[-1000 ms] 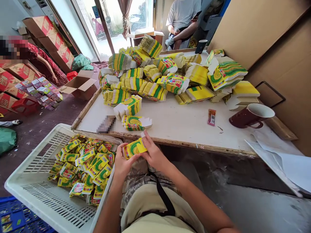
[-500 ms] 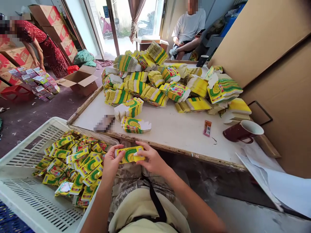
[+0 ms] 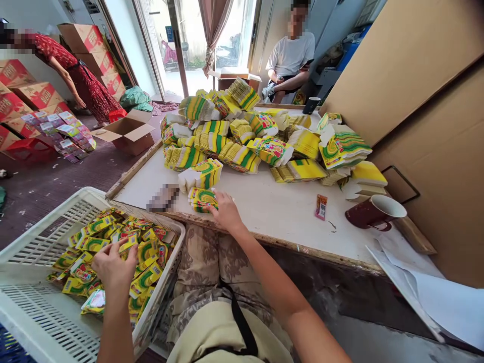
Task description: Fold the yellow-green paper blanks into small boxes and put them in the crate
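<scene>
My left hand [image 3: 115, 262] is over the white plastic crate [image 3: 86, 194], fingers apart, just above a heap of small yellow-green cartons [image 3: 145, 275]. One carton shows right behind its fingertips; I see nothing held. On the near edge of the table, my right hand [image 3: 227, 213] grips the right end of a short stack of flat yellow cartons [image 3: 200, 197], thumb in front and fingers over the top. Its palm hides part of that stack. Just behind stands another bundle of flat cartons [image 3: 204, 174], white flaps facing left.
Bundled flat cartons [image 3: 227, 136] are piled across the back of the white table [image 3: 264, 201]. To the right are a small sachet [image 3: 321, 207], a maroon mug [image 3: 372, 212] and large cardboard [image 3: 434, 166]. One person [image 3: 289, 55] sits behind; another [image 3: 71, 65] stands left near an open box [image 3: 132, 133].
The carton held between both hands is out of them. My left hand has moved left over the crate, my right hand forward onto the short stack. The person at left has straightened somewhat.
</scene>
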Demonstrator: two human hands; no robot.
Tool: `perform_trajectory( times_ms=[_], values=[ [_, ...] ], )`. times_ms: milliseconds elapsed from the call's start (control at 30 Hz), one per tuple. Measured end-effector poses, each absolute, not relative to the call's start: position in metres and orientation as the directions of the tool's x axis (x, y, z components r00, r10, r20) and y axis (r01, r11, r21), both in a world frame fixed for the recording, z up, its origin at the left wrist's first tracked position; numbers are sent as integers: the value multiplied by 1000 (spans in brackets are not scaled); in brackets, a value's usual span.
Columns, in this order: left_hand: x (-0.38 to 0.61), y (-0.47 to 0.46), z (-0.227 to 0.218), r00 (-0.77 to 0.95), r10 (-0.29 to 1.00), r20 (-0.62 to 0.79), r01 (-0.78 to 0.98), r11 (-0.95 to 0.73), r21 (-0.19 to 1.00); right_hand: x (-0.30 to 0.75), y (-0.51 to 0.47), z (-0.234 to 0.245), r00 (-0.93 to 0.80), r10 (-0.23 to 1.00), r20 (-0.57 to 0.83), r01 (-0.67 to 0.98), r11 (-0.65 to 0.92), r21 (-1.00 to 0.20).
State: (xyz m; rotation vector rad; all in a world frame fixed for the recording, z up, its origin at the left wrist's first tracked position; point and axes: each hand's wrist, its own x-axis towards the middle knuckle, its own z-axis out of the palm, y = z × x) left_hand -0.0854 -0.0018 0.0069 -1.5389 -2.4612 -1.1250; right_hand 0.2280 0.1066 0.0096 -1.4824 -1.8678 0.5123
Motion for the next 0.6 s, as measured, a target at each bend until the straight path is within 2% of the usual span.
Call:
perform_trajectory(
  times_ms=[100, 200, 300, 400, 467, 533, 600],
  values=[
    [-86, -1, -4, -473, 801, 366, 810, 233, 537, 225, 123, -4, -115, 972, 206, 761, 219, -610],
    [-55, 2, -13, -334, 908, 253, 748, 92, 657, 223, 122, -16, -93, 973, 212, 751, 208, -626],
    [-15, 5, -19, -218, 967, 131, 571, 18, 821, 223, 116, -14, -58, 971, 231, 730, 199, -654],
    [21, 7, -18, -144, 990, 11, 247, 26, 969, 223, 100, -2, -40, 966, 257, 691, 213, -691],
    [43, 7, -12, -129, 992, 14, -5, -14, 1000, 223, 78, 6, -91, 960, 264, 587, 266, -765],
    [63, 8, -2, -143, 989, 46, -211, -76, 974, 221, 51, 13, -233, 942, 242, 333, 311, -890],
    [78, 10, 10, -196, 980, 36, -356, -106, 929, 216, 22, 16, -373, 908, 190, 56, 226, -972]
  ],
)
